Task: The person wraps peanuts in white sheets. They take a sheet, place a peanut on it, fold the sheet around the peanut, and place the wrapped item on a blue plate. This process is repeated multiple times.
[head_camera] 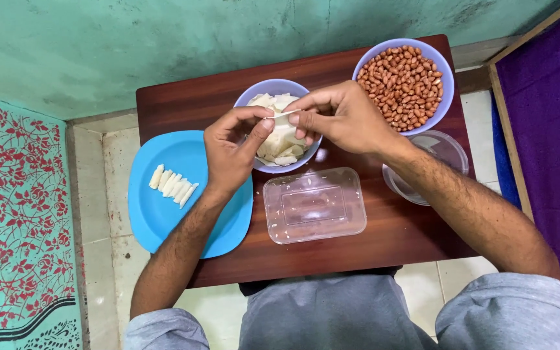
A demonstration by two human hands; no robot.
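Both hands, the left hand (231, 152) and right hand (341, 116), are pinching one pale strip (282, 118) over the lilac bowl (251, 97) on the bench (384, 240), seemingly splitting it; next calls for laying it beside the strips (172, 185) on the blue plate (163, 220).

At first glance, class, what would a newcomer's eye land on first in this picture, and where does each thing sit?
Both hands meet mid-table, the left hand and right hand pinching one pale white strip above the lilac plastic bowl of white pieces. At the far right corner sits a lilac plastic bowl of reddish-brown peanuts. On the left, a row of white sticks lies on the square blue plastic plate.
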